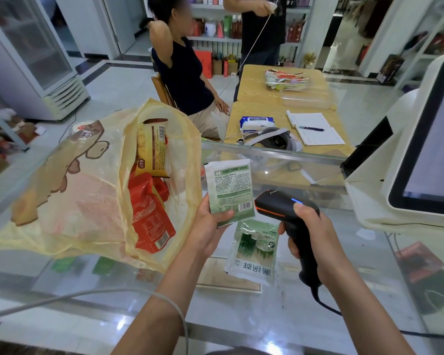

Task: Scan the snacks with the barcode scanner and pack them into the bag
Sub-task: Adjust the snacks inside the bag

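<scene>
From your head camera, your left hand (210, 224) holds a green-and-white flat snack packet (230, 190) upright by its lower edge, thumb pressed over the front, with the printed back and its barcode facing you. Your right hand (310, 231) is wrapped round the handle of the black barcode scanner with orange trim (280, 203), whose head sits just beside the packet's barcode corner.

A second green snack packet (254, 249) lies flat on the glass counter (267, 316) between your hands.

To the left, the translucent yellow plastic bag (62, 201) lies on the counter with its mouth open toward you. Inside it, a yellow wrapped snack (151, 149) stands at the back and red snack packets (149, 216) lie in front, one showing its barcode.
</scene>
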